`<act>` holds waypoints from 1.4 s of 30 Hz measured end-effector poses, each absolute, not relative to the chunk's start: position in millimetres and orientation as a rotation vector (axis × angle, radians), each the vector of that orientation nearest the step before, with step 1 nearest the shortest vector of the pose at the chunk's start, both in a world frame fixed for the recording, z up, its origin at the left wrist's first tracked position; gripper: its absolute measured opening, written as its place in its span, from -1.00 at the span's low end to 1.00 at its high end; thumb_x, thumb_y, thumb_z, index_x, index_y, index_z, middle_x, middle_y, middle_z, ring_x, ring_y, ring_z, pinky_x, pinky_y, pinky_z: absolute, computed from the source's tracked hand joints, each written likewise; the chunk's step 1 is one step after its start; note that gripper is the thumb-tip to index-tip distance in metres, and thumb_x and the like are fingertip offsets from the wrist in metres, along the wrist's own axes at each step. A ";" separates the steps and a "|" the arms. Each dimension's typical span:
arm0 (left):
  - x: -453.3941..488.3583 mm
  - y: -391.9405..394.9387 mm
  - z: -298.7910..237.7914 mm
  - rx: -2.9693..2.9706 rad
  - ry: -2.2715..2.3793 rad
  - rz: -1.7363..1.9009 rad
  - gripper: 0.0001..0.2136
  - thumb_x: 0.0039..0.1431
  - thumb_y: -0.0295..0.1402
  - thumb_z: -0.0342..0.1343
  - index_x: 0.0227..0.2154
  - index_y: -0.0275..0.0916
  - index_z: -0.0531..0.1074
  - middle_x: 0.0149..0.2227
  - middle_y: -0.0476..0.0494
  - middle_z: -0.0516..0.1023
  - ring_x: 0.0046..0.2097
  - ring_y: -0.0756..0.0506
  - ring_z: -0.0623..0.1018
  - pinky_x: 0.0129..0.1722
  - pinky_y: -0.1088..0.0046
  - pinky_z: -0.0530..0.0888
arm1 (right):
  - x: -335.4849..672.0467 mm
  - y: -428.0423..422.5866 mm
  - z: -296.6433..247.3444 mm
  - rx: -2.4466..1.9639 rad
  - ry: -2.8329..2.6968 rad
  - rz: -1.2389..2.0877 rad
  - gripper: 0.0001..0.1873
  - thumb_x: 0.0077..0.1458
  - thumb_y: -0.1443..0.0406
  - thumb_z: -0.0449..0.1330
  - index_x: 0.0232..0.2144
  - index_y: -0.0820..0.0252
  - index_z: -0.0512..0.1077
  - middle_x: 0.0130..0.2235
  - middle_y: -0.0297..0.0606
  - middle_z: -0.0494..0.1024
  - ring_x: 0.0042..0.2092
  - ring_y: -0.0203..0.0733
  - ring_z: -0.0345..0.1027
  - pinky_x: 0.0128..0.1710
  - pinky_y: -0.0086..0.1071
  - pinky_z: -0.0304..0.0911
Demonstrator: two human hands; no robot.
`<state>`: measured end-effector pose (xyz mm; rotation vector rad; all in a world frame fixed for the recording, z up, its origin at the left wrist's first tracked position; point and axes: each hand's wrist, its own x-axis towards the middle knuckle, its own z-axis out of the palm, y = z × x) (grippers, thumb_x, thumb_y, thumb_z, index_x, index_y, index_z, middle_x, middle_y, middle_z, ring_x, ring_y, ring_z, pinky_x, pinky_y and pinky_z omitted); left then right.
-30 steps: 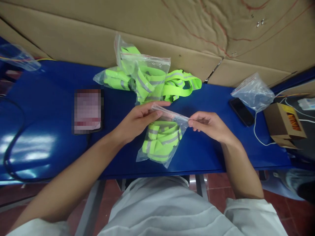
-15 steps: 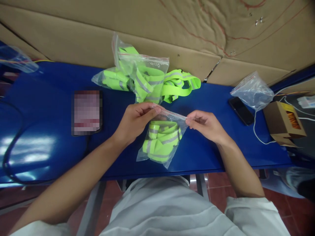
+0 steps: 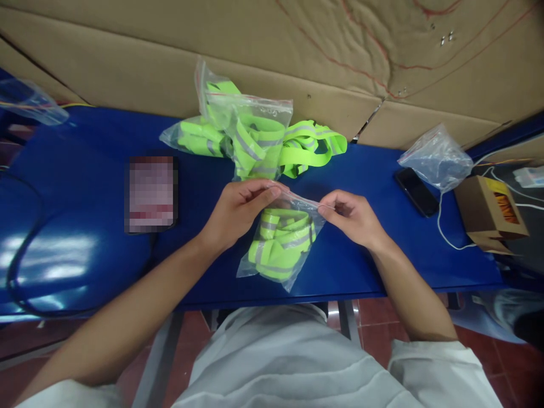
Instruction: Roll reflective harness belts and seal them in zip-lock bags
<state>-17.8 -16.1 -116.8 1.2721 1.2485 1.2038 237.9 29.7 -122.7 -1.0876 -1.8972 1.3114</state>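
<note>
A clear zip bag (image 3: pixel 293 277) hangs near the front of the table, its sealing strip stretched between my hands. Folded inside lies a neon yellow-green strap (image 3: pixel 280 243) with grey reflective stripes. My left hand (image 3: pixel 238 207) pinches the strip at the bag's upper left, thumb over fingers. At the upper right end, my right hand (image 3: pixel 351 215) pinches the same strip between thumb and fingers. Just beyond my hands, more bagged straps (image 3: pixel 255 136) are piled, and a loose strap (image 3: pixel 314 147) lies beside them.
On the blue table (image 3: pixel 352 266), a pixelated flat object (image 3: pixel 151 192) lies left with a dark cable. To the right are a black phone (image 3: pixel 416 191), a clear plastic bag (image 3: pixel 437 158), a white cord and a small cardboard box (image 3: pixel 491 209). A cardboard-covered wall (image 3: pixel 170 62) stands behind.
My right hand has shifted slightly left along the bag's strip, and my left hand slightly right. The strip between them is slacker. Both still pinch the bag.
</note>
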 end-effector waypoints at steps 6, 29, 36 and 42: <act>-17.4 -16.6 -118.0 1.313 1.260 1.203 -0.83 0.31 -0.25 0.25 -0.21 -0.18 0.71 -0.18 -0.09 0.74 -0.14 -0.12 0.70 -0.02 0.44 0.60 | 235.3 27.2 -126.4 -1.070 -1.923 1.289 -0.74 0.27 0.09 0.31 -0.27 0.18 0.53 -0.33 -0.31 0.52 -0.35 -0.30 0.30 -0.34 -0.39 0.19; -11.5 -18.7 -118.5 1.344 1.261 1.150 -0.76 0.33 -0.17 0.24 -0.19 -0.22 0.69 -0.13 -0.14 0.73 -0.07 -0.15 0.68 0.03 0.39 0.58 | 224.8 15.1 -131.9 -1.041 -1.918 1.182 -0.77 0.29 0.13 0.30 -0.29 0.16 0.49 -0.33 -0.30 0.53 -0.35 -0.27 0.36 -0.35 -0.36 0.22; -10.7 -17.8 -122.3 1.289 1.316 1.144 -0.81 0.27 -0.22 0.28 -0.26 -0.24 0.66 -0.26 -0.11 0.73 -0.18 -0.13 0.68 -0.08 0.42 0.58 | 225.2 18.1 -132.0 -1.090 -1.885 1.240 -0.75 0.24 0.08 0.34 -0.20 0.14 0.55 -0.31 -0.31 0.54 -0.30 -0.26 0.38 -0.29 -0.36 0.25; -4.8 -23.0 -123.5 1.335 1.308 1.130 -0.79 0.26 -0.20 0.29 -0.24 -0.24 0.68 -0.24 -0.14 0.74 -0.18 -0.14 0.69 -0.10 0.40 0.59 | 221.6 16.8 -131.2 -1.071 -1.986 1.116 -0.79 0.28 0.12 0.30 -0.26 0.14 0.56 -0.35 -0.32 0.48 -0.33 -0.28 0.31 -0.31 -0.37 0.21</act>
